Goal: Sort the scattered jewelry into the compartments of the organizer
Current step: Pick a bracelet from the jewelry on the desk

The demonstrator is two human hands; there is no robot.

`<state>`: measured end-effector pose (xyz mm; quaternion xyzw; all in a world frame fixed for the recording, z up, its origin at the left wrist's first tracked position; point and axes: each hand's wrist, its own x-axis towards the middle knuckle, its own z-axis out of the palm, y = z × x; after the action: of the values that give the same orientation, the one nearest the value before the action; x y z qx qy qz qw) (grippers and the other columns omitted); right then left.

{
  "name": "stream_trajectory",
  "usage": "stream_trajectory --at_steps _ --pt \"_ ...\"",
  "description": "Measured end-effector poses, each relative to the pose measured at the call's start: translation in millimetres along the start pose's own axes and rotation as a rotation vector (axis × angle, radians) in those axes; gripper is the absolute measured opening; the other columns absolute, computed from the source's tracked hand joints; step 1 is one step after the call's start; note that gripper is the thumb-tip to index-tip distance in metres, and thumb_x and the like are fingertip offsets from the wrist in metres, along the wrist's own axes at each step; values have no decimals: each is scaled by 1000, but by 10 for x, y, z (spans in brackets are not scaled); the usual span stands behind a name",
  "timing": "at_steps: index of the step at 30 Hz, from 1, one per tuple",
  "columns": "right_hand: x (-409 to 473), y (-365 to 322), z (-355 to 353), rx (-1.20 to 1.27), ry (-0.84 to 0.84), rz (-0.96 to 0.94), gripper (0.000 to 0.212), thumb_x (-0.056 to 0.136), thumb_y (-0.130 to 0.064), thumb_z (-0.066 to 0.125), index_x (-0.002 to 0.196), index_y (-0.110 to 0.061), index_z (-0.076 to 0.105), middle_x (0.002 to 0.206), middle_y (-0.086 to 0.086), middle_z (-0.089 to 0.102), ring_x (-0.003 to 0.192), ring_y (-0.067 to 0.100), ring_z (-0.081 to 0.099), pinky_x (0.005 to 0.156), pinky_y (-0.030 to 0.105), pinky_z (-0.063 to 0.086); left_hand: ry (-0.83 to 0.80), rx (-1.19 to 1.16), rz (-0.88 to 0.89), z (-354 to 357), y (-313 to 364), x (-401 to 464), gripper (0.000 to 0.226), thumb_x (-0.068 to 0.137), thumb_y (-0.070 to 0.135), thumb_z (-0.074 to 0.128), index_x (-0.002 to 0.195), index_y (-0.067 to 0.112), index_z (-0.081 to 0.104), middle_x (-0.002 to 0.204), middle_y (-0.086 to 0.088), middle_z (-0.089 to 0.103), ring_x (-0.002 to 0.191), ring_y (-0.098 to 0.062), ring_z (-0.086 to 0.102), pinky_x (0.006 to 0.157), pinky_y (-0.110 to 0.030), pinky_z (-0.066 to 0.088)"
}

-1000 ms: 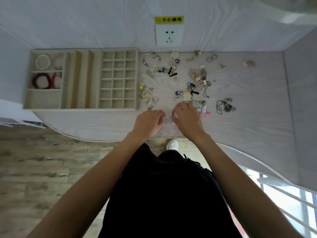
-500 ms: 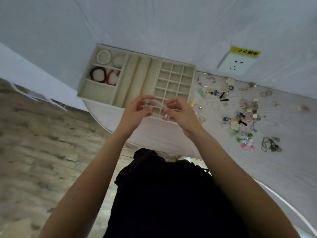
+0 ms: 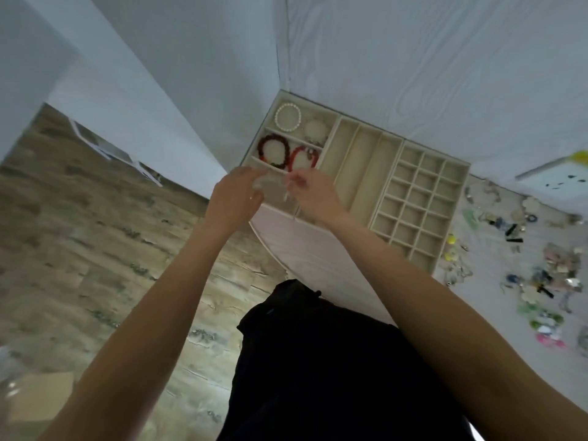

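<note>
Both hands pinch a clear, blurred bracelet [image 3: 270,183] over the cream fabric-lined organizer [image 3: 356,160]. Left hand [image 3: 235,198] and right hand [image 3: 313,194] hover above its near-left compartment.

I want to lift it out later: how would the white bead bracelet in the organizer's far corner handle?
The white bead bracelet lies as a loop of small round beads, so probably floppy and light. Loose beads might roll if it breaks.
</note>
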<state>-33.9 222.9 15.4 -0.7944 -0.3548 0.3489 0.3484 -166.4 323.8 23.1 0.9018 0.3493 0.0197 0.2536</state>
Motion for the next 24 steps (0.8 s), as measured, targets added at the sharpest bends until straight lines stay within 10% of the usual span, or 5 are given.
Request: stream_trajectory --at_steps 10,24 --pt "-47 282 127 -863 102 -385 17 81 -11 61 95 -13 71 96 6 66 95 32 53 79 38 37 -154 355 348 189 -232 -125 40 87 32 41 108 9 66 112 -8 65 107 -28 60 91 -43 45" --pt "190 -43 278 -859 -110 -309 32 96 -26 38 121 -23 59 119 -2 57 112 23 41 86 34 25 -34 382 408 143 -440 -67 40 84 16 36 103 0 67 110 -16 65 106 -31 60 95 -40 44"
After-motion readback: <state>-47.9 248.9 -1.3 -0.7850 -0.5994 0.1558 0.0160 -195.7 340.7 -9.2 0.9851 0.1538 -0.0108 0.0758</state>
